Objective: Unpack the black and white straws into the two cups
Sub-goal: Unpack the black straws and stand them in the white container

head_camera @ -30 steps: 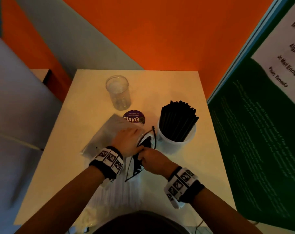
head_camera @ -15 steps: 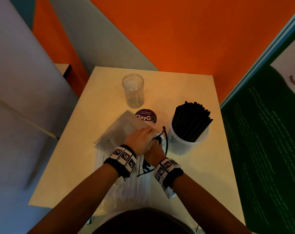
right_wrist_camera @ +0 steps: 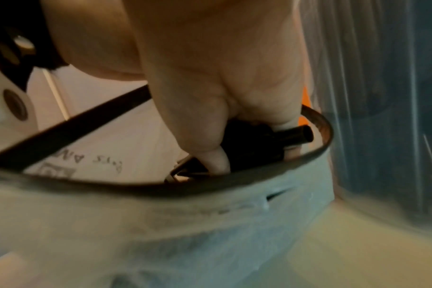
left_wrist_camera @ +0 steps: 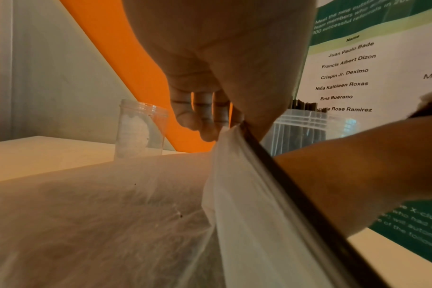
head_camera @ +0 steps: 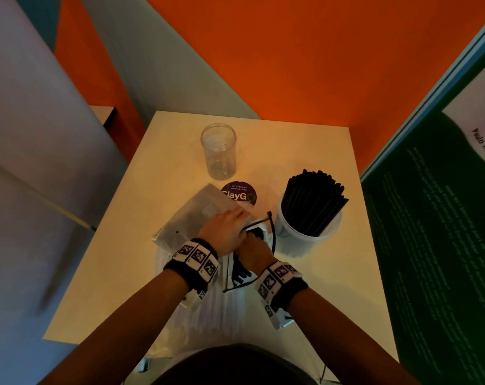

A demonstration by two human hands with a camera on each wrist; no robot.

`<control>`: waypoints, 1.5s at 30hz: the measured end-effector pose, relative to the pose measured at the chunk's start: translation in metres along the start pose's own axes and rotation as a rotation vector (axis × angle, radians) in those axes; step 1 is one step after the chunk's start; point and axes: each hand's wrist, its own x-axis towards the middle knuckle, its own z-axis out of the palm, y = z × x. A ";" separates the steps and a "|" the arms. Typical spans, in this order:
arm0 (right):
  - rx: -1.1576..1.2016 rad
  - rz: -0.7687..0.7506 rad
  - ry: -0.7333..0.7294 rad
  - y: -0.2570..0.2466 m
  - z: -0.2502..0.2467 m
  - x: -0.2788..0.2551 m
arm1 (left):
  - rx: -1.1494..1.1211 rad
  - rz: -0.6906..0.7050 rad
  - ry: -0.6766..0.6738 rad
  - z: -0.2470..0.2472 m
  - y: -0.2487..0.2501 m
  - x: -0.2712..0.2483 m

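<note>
Right, our left hand [head_camera: 226, 230] pinches the black-rimmed mouth of the white plastic bag [left_wrist_camera: 254, 204] open. Our right hand [head_camera: 253, 252], inside it, grips black straws [right_wrist_camera: 294, 136]. Just right: white cup [head_camera: 305, 234] packed with black straws. Far left: empty clear plastic cup [head_camera: 219, 151].

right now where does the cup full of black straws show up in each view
Head: the cup of black straws stands right of centre on the table, just right of both hands.
Left wrist: its ribbed clear rim peeks out right of centre, behind the left hand and above the right forearm.
Right wrist: only a blurred clear wall with dark streaks along the right edge, probably the cup.
Shared landmark: the bag's black zip edge.
</note>
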 end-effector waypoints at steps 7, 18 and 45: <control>-0.030 0.014 -0.101 0.008 -0.032 -0.025 | -0.072 0.043 0.024 -0.003 0.003 -0.002; -0.135 -0.057 -0.139 0.006 -0.124 -0.103 | -0.311 0.194 -0.023 -0.001 0.042 -0.002; 1.033 -0.549 0.894 0.017 -0.171 -0.137 | -0.809 0.079 0.215 -0.088 0.117 0.060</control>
